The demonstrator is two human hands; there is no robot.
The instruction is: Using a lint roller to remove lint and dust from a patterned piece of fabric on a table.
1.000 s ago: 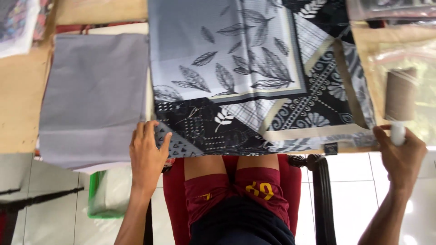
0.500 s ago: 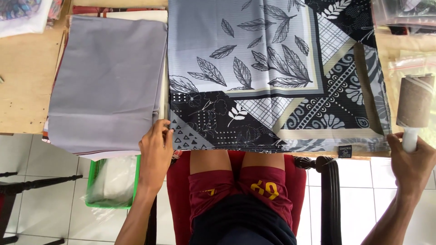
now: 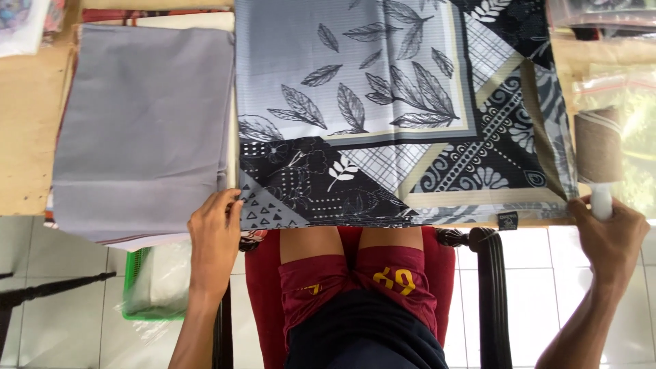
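Observation:
A printed scarf with grey leaves and black-and-white patterns lies spread flat on the wooden table. My left hand pinches its near left corner at the table's edge. My right hand grips the white handle of a lint roller, whose brown roll rests just past the scarf's near right corner; its fingers also touch that corner. A small dark tag hangs from the scarf's near edge.
A stack of folded grey cloth lies left of the scarf and overhangs the table edge. Clear plastic bags lie at the right. A green basket stands on the tiled floor below. I sit on a dark chair.
The view has shifted so the scarf and grey cloth sit further right and lower. My hands stay at the scarf's near corners, and the roller remains in my right hand.

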